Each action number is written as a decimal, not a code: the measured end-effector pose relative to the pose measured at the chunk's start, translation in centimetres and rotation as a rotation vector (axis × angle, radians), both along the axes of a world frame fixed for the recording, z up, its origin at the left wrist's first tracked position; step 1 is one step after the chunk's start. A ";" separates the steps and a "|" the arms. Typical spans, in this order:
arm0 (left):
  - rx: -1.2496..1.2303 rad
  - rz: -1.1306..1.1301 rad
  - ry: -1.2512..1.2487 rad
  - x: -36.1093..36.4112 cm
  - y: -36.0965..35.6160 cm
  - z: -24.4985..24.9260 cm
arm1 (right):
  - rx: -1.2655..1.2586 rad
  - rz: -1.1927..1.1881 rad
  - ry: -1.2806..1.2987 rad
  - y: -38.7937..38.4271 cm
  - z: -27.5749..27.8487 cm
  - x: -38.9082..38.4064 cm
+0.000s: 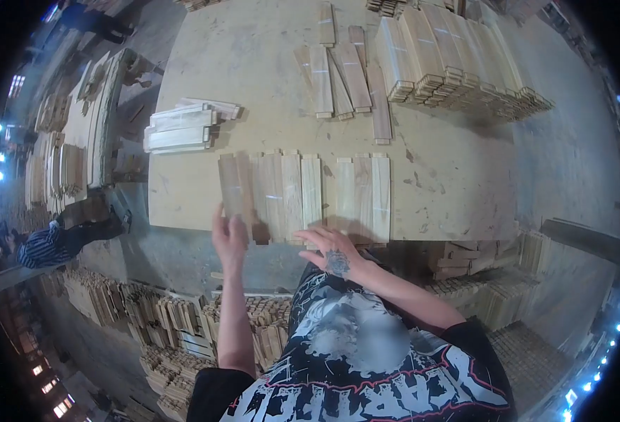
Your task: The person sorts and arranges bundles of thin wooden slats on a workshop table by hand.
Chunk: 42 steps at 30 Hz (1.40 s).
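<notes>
A row of flat wooden planks (273, 190) lies side by side near the front edge of the table, with a narrow gap right of its middle. My left hand (230, 235) is at the lower left corner of the row, its fingers apart and right at the edge of the leftmost plank (231, 184). Over the near ends of the middle planks, my right hand (334, 252) is open, palm down, fingers stretched to the left. A tattoo marks its back. Its fingertips overlap the plank ends close to the pale plank (311, 190).
Pale planks (180, 128) are piled at the left of the table (451, 183). Loose planks (352, 77) lie scattered at the back, beside large stacked bundles (458, 56). More wood stacks (183, 316) stand below the table. A person in a striped top (42, 245) is at the left.
</notes>
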<state>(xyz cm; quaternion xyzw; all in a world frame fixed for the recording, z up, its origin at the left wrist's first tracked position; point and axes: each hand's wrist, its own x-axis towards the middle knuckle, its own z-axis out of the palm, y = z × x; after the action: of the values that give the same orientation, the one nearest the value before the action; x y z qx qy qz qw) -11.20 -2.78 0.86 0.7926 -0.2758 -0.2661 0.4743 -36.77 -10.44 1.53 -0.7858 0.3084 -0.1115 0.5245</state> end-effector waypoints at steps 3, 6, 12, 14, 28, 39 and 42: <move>0.129 -0.099 0.034 2.2 0.0 -1.5 | -0.446 -0.036 0.003 -0.5 -2.7 0.1; 0.209 -0.288 -0.475 3.0 -0.1 -3.2 | -0.583 -0.089 0.061 -1.6 -1.8 0.5; 0.065 -0.234 -0.474 -2.6 -1.6 -1.7 | 0.279 -0.534 0.017 0.2 -3.1 -8.1; 0.162 -0.345 -0.338 -6.8 -2.3 -1.2 | 0.710 -0.510 0.112 3.0 -3.2 -11.7; 0.220 -0.544 0.122 -19.0 -6.8 -1.8 | 1.349 -0.659 -0.364 5.1 0.2 -11.6; -0.012 0.001 0.032 0.8 -0.3 -1.6 | 0.455 -0.793 -0.137 0.3 -1.0 -12.5; 0.112 0.041 0.065 6.7 3.0 -2.9 | 0.029 -0.779 -0.027 -1.5 -2.5 -12.2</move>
<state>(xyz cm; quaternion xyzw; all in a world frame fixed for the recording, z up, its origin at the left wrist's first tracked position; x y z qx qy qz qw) -4.50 0.21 -2.02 0.8144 -0.2287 -0.2968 0.4430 -48.99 -11.93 -1.00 -0.6010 0.5780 -0.3083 0.4579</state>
